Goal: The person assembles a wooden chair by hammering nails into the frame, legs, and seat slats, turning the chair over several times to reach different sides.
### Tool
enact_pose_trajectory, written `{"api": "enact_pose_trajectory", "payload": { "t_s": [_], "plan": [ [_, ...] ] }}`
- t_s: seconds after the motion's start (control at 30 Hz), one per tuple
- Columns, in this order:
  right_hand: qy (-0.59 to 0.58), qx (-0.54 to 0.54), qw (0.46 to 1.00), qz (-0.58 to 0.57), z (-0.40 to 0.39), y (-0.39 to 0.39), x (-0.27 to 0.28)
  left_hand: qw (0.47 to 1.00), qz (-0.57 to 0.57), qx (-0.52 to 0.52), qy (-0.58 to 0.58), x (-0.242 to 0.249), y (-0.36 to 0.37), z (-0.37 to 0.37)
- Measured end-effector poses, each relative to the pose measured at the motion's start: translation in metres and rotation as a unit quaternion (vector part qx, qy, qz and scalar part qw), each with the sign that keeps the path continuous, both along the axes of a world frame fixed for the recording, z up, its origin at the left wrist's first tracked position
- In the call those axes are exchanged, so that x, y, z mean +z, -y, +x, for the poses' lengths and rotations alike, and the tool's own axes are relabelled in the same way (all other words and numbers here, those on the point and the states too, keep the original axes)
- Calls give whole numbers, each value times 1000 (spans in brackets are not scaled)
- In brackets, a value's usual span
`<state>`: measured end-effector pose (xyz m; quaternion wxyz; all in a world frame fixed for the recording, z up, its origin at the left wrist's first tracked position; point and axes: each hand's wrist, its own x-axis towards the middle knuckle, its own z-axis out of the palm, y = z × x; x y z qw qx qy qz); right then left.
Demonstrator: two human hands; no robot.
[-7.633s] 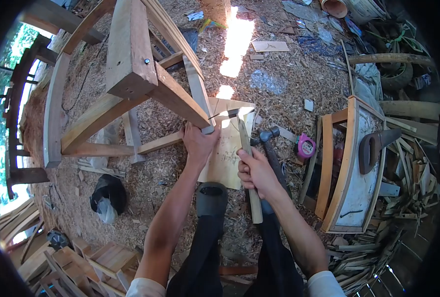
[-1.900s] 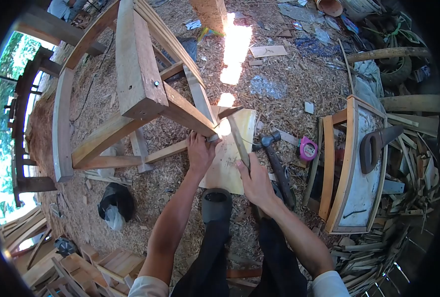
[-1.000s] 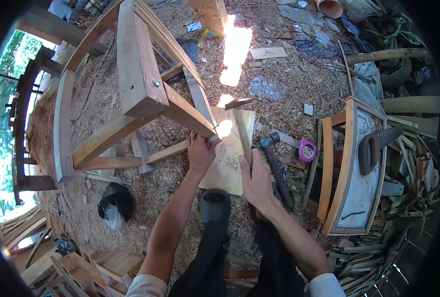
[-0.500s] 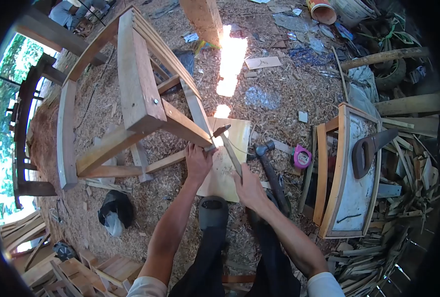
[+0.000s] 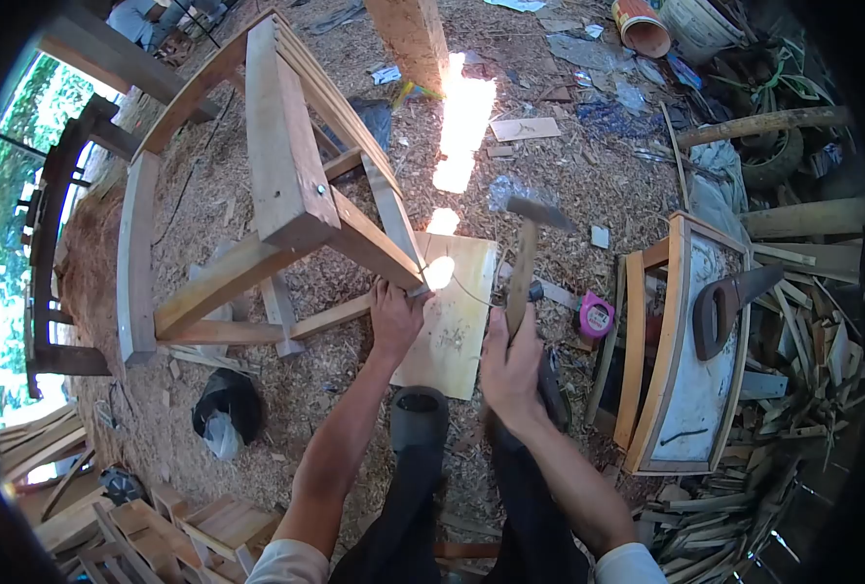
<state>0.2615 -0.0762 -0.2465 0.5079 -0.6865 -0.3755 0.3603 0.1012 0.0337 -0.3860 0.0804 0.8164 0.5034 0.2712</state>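
My right hand (image 5: pixel 512 375) is closed round the wooden handle of a hammer (image 5: pixel 524 261), its metal head raised above the ground. My left hand (image 5: pixel 396 319) grips the lower corner of a wooden chair frame (image 5: pixel 296 200), where a rail meets a leg. That frame lies tipped over, and a bolt end shows in its thick member. Below the corner, a flat pale board (image 5: pixel 447 341) rests on the ground just ahead of my feet. A second hammer (image 5: pixel 552 384) lies behind my right hand, mostly hidden by it.
A pink tape measure (image 5: pixel 596 316) lies at the right. Beyond it, a handsaw (image 5: pixel 717 316) rests on a wood-framed panel (image 5: pixel 680 409). Scrap wood (image 5: pixel 734 526) is piled lower right. A black plastic bag (image 5: pixel 228 404) sits at left, and a wooden post (image 5: pixel 408 44) stands ahead.
My right hand has lifted the hammer up and to the right, away from the frame's corner. My left hand stays at the same corner.
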Motion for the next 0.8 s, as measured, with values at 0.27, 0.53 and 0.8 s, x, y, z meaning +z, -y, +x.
{"api": "enact_pose_trajectory", "payload": {
  "t_s": [0.27, 0.53, 0.8],
  "plan": [
    [-15, 44, 997, -69, 18, -12, 15, 1000, 13, 4, 0, -8, 0, 1],
    [72, 152, 976, -137, 8, 7, -38, 1000, 25, -5, -9, -7, -2, 1],
    [40, 122, 988, -91, -10, 3, -27, 1000, 22, 16, -14, -8, -1, 2]
  ]
}}
